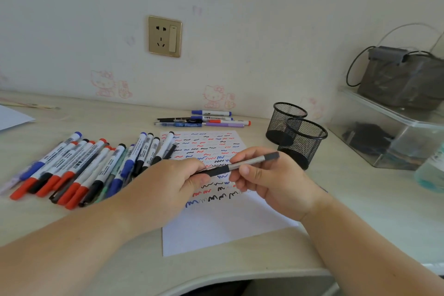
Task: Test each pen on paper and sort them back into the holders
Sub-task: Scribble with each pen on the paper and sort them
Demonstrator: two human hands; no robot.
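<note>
Both hands grip one grey pen [236, 165] above the paper [223, 223]: left hand [168, 185] fingers on black end, right hand [262, 175] pinching barrel, prob to uncap/recap; holders [301, 142] just beside

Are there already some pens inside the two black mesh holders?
No, both mesh holders look empty through their mesh, and the pens lie on the desk.

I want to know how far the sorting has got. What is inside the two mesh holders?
Both mesh holders look empty through the mesh; the front holder's bottom hides behind the right hand.
</note>
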